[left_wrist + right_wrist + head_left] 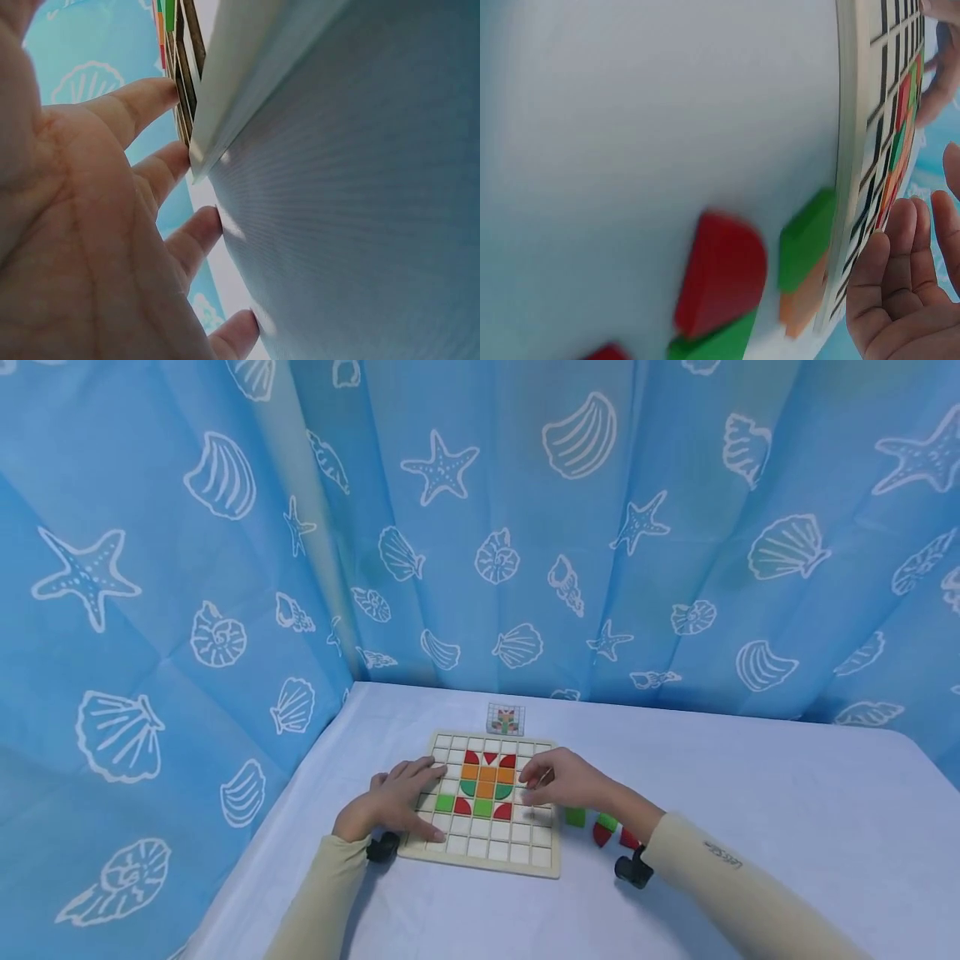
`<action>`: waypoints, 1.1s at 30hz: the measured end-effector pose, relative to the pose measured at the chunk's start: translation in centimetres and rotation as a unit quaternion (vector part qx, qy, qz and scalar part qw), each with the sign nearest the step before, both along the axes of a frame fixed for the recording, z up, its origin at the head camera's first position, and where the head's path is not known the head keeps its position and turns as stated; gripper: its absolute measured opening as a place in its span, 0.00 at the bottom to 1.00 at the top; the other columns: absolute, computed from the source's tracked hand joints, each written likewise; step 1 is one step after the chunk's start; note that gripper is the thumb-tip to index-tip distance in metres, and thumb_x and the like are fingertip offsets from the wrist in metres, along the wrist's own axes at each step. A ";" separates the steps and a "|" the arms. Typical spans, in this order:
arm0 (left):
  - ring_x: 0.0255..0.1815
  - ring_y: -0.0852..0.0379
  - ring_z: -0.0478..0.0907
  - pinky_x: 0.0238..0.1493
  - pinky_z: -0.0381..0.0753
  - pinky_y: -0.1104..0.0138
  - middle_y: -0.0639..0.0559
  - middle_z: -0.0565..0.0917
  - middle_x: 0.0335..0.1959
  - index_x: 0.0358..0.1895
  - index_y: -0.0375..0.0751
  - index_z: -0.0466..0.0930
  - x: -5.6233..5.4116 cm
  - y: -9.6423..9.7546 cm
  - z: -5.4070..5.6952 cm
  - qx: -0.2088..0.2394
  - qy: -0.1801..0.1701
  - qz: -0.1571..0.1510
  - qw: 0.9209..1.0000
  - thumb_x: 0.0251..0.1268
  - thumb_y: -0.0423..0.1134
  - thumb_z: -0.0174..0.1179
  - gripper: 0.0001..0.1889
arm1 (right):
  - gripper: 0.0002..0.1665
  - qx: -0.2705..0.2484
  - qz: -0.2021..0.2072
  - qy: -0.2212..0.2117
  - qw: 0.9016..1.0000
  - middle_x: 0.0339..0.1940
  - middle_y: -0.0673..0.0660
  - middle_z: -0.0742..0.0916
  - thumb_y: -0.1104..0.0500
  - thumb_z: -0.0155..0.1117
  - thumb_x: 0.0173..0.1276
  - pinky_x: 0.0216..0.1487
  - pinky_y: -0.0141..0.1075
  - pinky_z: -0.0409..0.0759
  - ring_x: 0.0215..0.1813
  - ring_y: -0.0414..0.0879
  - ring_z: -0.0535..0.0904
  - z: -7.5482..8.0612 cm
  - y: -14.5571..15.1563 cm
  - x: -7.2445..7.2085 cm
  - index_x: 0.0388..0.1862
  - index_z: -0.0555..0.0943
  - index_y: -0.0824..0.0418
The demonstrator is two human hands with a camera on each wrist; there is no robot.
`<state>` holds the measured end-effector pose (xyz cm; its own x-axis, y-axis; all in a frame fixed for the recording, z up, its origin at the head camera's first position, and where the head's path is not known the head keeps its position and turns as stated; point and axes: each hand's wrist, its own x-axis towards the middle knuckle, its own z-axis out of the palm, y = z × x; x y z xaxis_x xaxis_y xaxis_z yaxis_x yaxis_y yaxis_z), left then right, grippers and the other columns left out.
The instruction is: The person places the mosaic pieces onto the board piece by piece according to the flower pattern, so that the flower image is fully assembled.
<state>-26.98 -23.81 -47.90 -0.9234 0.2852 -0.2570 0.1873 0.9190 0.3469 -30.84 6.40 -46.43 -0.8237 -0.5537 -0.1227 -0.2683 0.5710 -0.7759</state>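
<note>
A light wooden grid board [495, 857] lies on the table, with red, orange and green pieces forming a flower shape. My left hand [401, 799] spreads over the board's left side; in the left wrist view its fingers [161, 91] reach the board edge. Over the right side hovers my right hand [566, 779], fingers bent, thumb and index apart, with no piece visible between them. The right wrist view shows these loosely curved fingers [900, 262] beside the board. A bright green square [444, 803] sits left of a red quarter-round piece [462, 807].
Loose pieces lie right of the board: a green square [575, 817], a red rounded piece [724, 274] and another red piece [629, 838]. Behind the board is a small pattern card [506, 719]. A blue shell-print curtain [465, 527] borders the white-covered table [750, 810].
</note>
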 end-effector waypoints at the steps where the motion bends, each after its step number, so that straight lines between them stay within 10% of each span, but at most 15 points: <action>1: 0.79 0.43 0.49 0.71 0.51 0.35 0.50 0.54 0.80 0.78 0.57 0.56 0.0 0.0 0.0 0.000 -0.002 0.000 1.000 0.41 0.64 0.76 0.56 | 0.14 0.001 -0.001 0.000 1.000 0.42 0.54 0.87 0.58 0.73 0.61 0.45 0.36 0.81 0.42 0.45 0.79 0.1 0.4 -0.1 0.46 0.85 0.60; 20: 0.79 0.44 0.48 0.71 0.50 0.35 0.52 0.53 0.80 0.78 0.59 0.56 -0.2 -0.1 -0.8 -0.003 0.007 0.009 1.000 0.41 0.63 0.76 0.57 | 0.19 0.035 -0.096 0.006 0.995 0.48 0.52 0.87 0.54 0.75 0.59 0.50 0.40 0.83 0.47 0.46 0.80 -0.8 8.8 -0.6 0.49 0.85 0.55; 33: 0.79 0.43 0.49 0.70 0.50 0.34 0.52 0.55 0.80 0.77 0.57 0.58 0.0 -0.2 -0.7 0.012 0.011 0.004 1.000 0.41 0.63 0.76 0.56 | 0.25 0.026 -0.078 -0.016 0.996 0.53 0.59 0.85 0.55 0.75 0.60 0.47 0.37 0.83 0.51 0.49 0.80 -1.5 15.5 1.0 0.55 0.83 0.60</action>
